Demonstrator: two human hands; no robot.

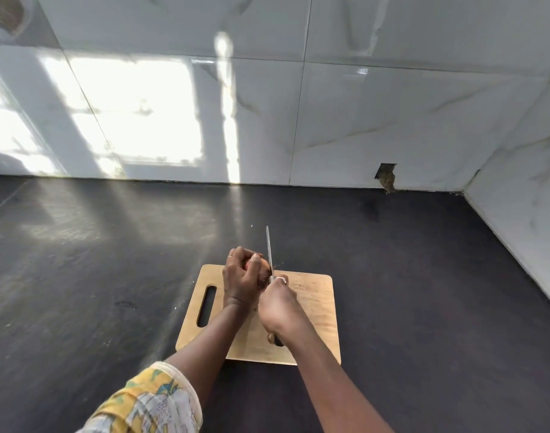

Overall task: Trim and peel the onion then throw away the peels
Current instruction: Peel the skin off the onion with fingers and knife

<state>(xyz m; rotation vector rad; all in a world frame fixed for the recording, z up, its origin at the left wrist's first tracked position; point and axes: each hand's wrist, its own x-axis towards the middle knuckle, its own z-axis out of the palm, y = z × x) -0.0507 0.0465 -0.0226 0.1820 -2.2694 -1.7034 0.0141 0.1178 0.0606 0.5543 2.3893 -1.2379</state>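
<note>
Holding onion [261, 267] at 12 o'clock edge of board [314, 301] | left hand [239, 276] fingers [240, 254] curled round it | right hand [278, 303] grips knife [269, 248], blade at onion's 3 o'clock end | onion likely round, hard, light, slippery skin: hold its middle tight

Most of the onion [261, 265] is lost under the curled fingers of the left hand [240, 278]; only a brownish sliver shows beside the knife [269, 249]. The knife's handle is buried in the grip of the right hand [278, 304], bar its butt. A round woven thing [5, 12] is cut off at the top-left corner. Whatever brownish stuff fills the wall hole [387, 179], I can't make out.
</note>
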